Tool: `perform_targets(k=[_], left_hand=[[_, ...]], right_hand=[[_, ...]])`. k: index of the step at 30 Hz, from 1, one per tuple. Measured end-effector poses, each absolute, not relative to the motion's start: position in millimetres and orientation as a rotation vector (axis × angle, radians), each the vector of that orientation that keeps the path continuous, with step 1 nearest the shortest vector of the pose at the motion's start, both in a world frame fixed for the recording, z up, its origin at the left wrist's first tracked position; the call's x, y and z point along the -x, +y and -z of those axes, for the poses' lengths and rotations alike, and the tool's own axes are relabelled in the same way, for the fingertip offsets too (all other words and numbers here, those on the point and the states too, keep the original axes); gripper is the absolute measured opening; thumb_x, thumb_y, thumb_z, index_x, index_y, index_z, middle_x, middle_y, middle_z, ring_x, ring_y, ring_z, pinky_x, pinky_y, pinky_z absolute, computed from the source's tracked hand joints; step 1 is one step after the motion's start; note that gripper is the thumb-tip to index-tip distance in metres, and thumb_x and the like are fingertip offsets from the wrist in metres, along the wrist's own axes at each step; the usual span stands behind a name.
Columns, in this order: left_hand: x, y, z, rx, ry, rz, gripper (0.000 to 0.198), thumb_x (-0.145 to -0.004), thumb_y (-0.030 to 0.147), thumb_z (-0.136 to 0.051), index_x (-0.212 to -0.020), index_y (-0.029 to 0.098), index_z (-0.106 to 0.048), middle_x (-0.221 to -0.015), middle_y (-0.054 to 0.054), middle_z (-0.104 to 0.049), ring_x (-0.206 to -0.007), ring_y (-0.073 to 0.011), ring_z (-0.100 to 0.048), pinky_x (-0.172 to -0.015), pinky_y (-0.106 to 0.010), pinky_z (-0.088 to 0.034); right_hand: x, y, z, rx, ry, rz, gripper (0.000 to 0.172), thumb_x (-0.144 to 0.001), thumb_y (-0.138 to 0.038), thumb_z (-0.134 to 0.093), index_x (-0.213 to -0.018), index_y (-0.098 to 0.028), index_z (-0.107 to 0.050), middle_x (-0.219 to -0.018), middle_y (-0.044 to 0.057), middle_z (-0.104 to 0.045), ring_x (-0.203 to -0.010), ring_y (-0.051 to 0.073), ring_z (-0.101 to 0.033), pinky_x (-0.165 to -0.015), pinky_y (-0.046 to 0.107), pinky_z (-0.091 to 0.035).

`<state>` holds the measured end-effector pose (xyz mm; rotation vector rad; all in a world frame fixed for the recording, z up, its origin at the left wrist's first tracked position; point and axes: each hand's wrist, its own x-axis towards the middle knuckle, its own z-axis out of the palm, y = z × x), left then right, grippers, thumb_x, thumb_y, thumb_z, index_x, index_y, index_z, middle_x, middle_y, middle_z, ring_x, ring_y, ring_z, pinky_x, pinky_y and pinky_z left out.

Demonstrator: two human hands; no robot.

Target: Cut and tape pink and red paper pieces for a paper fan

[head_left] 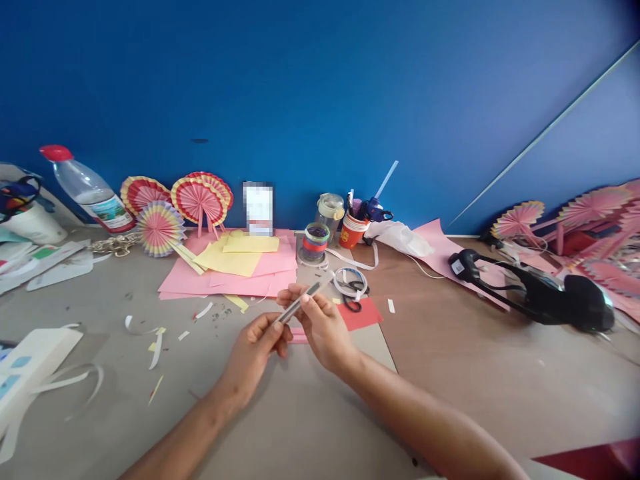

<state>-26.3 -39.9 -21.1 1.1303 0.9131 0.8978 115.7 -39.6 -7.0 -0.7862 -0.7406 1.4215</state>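
Note:
In the head view, a slim grey stick-like tool [300,302] with a pale, see-through far end slants up to the right above the table; I cannot make out its kind. My left hand [253,348] pinches its lower end between thumb and fingers. Higher up, my right hand [324,328] grips the same tool, its thumb lying along the top. Below the hands lies a pink paper strip [299,335], partly hidden. Just past my right hand are a roll of tape [350,283], black-handled scissors [353,305] and red paper [363,313].
Pink sheets [185,277] and yellow paper [240,257] lie behind my hands. Along the blue wall stand folded paper fans [200,203], a phone [259,210], jars [316,241] and a red cup [351,230]. A tilted bottle [93,193] is left, a black headset [545,293] right.

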Motion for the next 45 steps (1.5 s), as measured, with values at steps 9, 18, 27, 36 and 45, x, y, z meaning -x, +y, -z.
perform_targets(k=[9, 18, 27, 36, 45], left_hand=[[27, -41, 29, -1.301, 0.971, -0.824, 0.028, -0.084, 0.045, -0.058, -0.082, 0.017, -0.055, -0.063, 0.005, -0.048, -0.054, -0.0088, -0.044, -0.053, -0.023, -0.037], [41, -25, 24, -1.199, 1.058, -1.132, 0.026, -0.081, 0.041, -0.061, -0.09, 0.017, -0.06, -0.059, 0.006, -0.049, -0.053, -0.0087, -0.045, -0.054, -0.022, -0.038], [48, -22, 23, -1.273, 1.037, -1.155, 0.03, -0.081, 0.043, -0.062, -0.093, 0.016, -0.061, -0.057, 0.005, -0.051, -0.052, -0.0093, -0.049, -0.054, -0.022, -0.041], [44, -25, 20, -0.994, 0.814, -1.089, 0.035, -0.072, 0.045, -0.073, -0.09, 0.016, -0.063, -0.06, 0.003, -0.055, -0.05, -0.0085, -0.049, -0.052, -0.023, -0.039], [35, -34, 34, -2.252, 0.906, -0.86, 0.019, -0.089, 0.02, -0.048, -0.093, 0.02, -0.066, -0.088, -0.006, -0.063, -0.081, -0.017, -0.058, -0.074, -0.031, -0.047]], right_hand=[[-115, -26, -6, 0.814, -0.549, -1.495, 0.029, -0.071, -0.038, -0.073, -0.092, -0.019, -0.066, -0.077, -0.001, -0.063, -0.07, 0.012, -0.06, -0.067, 0.026, -0.046], [-177, -32, -17, 1.036, -1.173, -1.666, 0.022, -0.068, -0.023, -0.074, -0.088, -0.016, -0.068, -0.075, 0.002, -0.069, -0.063, 0.013, -0.06, -0.062, 0.027, -0.046], [-178, -31, -12, 1.307, -1.87, -1.574, 0.014, -0.083, -0.022, -0.052, -0.083, -0.018, -0.064, -0.071, -0.001, -0.064, -0.06, 0.01, -0.052, -0.056, 0.022, -0.041], [-170, -30, 4, 1.199, -1.675, -1.682, 0.032, -0.082, -0.047, -0.059, -0.073, -0.018, -0.052, -0.061, -0.005, -0.045, -0.055, 0.008, -0.035, -0.05, 0.02, -0.026], [-171, -23, 13, 1.095, -1.261, -1.509, 0.042, -0.078, -0.055, -0.061, -0.061, -0.017, -0.053, -0.048, -0.007, -0.038, -0.045, 0.007, -0.031, -0.046, 0.023, -0.022]])
